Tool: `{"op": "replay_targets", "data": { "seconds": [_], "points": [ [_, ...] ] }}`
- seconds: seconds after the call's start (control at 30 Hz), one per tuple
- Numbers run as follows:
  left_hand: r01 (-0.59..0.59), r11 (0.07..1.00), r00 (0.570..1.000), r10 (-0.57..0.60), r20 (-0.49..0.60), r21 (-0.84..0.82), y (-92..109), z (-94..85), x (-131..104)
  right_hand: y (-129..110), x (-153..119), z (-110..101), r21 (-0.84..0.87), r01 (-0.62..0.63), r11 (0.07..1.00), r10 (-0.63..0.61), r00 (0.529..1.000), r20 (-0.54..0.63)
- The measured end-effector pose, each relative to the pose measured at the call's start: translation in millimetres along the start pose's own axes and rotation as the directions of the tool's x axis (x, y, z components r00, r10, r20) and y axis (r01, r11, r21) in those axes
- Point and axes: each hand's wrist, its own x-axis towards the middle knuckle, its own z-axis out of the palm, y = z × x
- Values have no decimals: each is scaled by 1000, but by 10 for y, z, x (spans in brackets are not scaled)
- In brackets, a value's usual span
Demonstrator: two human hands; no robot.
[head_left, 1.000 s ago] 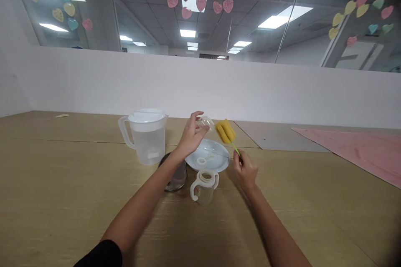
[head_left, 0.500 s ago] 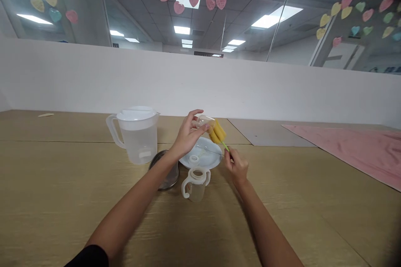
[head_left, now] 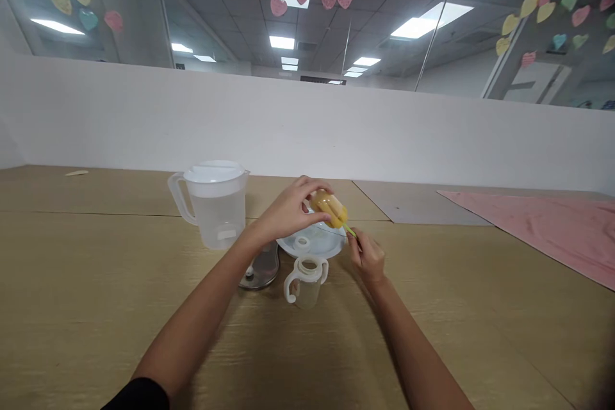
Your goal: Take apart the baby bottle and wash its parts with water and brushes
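Observation:
My left hand (head_left: 293,206) is wrapped round a small clear cup (head_left: 328,197), tipped on its side with the mouth toward the lower right. Inside the cup sits the yellow sponge head of a bottle brush (head_left: 350,229). The brush's thin green handle is pinched in my right hand (head_left: 369,257). Below both hands a white plate (head_left: 335,247) holds a small white ring (head_left: 302,243) and clear pieces that I cannot make out. In front stands an uncapped clear baby bottle (head_left: 307,293) with two white handles. My left forearm partly hides a shiny metal tray (head_left: 265,272).
A lidded clear pitcher (head_left: 217,214) of water stands to the left. Far right lies a pink cloth (head_left: 538,224), near a grey sheet (head_left: 408,202). A small flat tan piece (head_left: 77,173) rests at the back left, before a white wall (head_left: 288,128).
The sponge head, partly outside the cup's mouth before, is now pushed well into it. My left hand has turned and moved slightly down and right over the cup. The view has shifted a little.

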Motion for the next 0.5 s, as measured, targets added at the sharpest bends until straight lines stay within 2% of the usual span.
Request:
{"op": "replay_targets", "data": {
  "seconds": [0.1, 0.17, 0.2, 0.23, 0.3, 0.37, 0.5],
  "points": [
    [125, 968, 992, -116, -50, 219, -24, -277, -79, 39, 8, -4, -41, 40, 998, -39, 999, 27],
    [227, 865, 969, -248, -10, 447, -72, -472, -158, 70, 1, -1, -79, 3, 997, -3, 1000, -4],
    [282, 784, 937, -349, 18, 553, -105, -549, -194, 82, -5, 3, -89, -40, 995, 38, 999, -33],
    [332, 701, 885, -464, 50, 631, -143, -604, -222, 91, -12, 6, -89, -93, 992, 87, 994, -64],
    [409, 551, 738, -668, 91, 727, -226, -638, -244, 102, -23, 13, -81, -179, 981, 171, 981, -95],
    [439, 467, 622, -774, 115, 768, -308, -589, -222, 106, -29, 17, -82, -204, 975, 197, 977, -84],
    [439, 440, 530, -831, 170, 784, -456, -403, -122, 106, -34, 21, -102, -140, 985, 137, 990, -33]
  ]
}}
